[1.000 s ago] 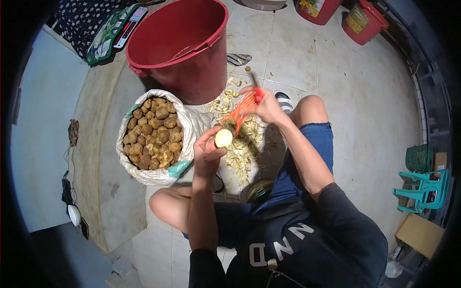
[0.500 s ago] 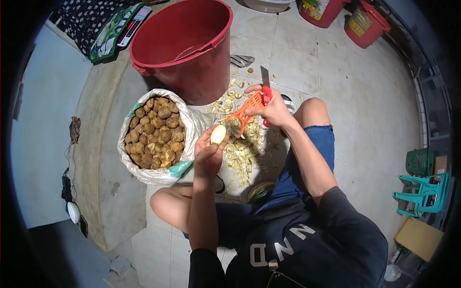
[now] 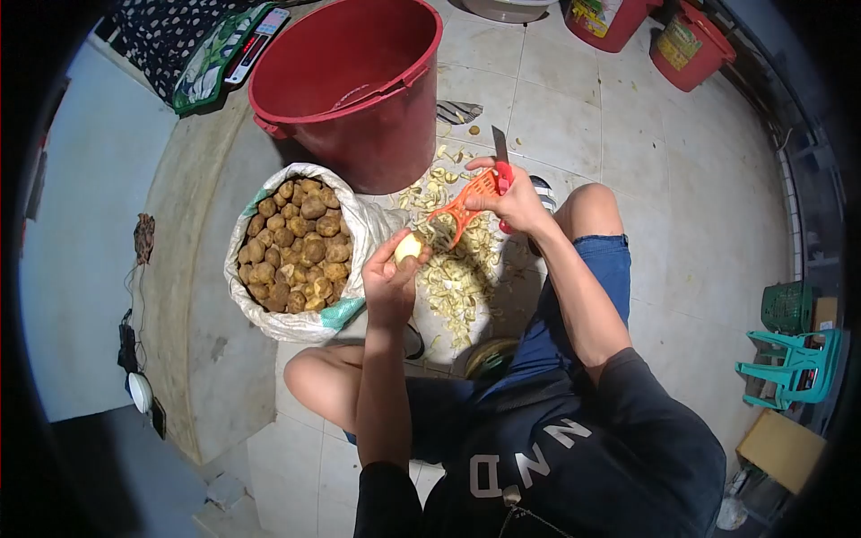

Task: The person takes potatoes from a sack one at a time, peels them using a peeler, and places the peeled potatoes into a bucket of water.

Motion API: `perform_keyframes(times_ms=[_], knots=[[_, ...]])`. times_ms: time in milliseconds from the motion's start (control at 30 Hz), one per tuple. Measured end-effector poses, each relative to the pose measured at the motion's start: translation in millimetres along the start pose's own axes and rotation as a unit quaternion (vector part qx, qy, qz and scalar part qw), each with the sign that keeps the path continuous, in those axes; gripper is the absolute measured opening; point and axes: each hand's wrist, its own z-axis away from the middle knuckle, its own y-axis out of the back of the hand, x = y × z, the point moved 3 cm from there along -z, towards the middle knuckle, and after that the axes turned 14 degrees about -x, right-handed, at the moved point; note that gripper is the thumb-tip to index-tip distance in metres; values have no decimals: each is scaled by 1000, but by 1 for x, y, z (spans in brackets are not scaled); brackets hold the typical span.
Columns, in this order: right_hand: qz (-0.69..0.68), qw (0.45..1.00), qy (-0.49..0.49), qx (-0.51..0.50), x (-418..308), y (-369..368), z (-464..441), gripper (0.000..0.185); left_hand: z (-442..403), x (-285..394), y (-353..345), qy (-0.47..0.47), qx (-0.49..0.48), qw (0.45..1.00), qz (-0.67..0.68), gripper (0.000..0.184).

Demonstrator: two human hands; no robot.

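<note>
My left hand (image 3: 393, 273) is closed round a pale, mostly peeled potato (image 3: 408, 247). In my right hand (image 3: 523, 204) are an orange Y-shaped peeler (image 3: 476, 194) and a red-handled knife (image 3: 500, 147), whose blade points away from me. The peeler's head is just to the right of the potato; I cannot tell whether its blade touches. Potato peelings (image 3: 456, 291) lie scattered on the floor beneath both hands. Left of my left hand stands a white woven sack (image 3: 360, 235), open at the top and full of unpeeled potatoes (image 3: 296, 247).
A large red tub (image 3: 386, 148) stands behind the sack. Two smaller red buckets (image 3: 686, 49) are at the far right. Along the right side are a teal plastic stool (image 3: 789, 366) and a green basket (image 3: 786, 308). A digital scale (image 3: 257, 45) lies at the upper left.
The potato has turned in my left hand, so less of its pale face shows. The peeler has tilted slightly. The whole view has shifted a little.
</note>
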Motion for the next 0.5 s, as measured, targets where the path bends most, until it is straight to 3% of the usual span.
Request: perform_keyframes(times_ms=[33, 100, 200, 300, 400, 500], knots=[[-41, 999, 2, -19, -5, -6, 1, 51, 1, 0, -1, 14, 0, 1000, -10, 45], [34, 996, 7, -86, -15, -17, 4, 51, 2, -3, -1, 24, -17, 999, -12, 44], [47, 998, 6, -46, 4, -5, -4, 53, 5, -6, 0, 25, -46, 998, -21, 43], [-40, 999, -24, -16, 8, 8, -5, 49, 1, -2, -4, 23, -64, 997, -30, 41], [177, 982, -35, -62, 8, 8, -3, 47, 3, -4, -8, 34, -74, 995, -54, 42], [65, 997, -10, -39, 1, 12, -1, 47, 2, 0, -11, 41, -84, 993, -70, 43]])
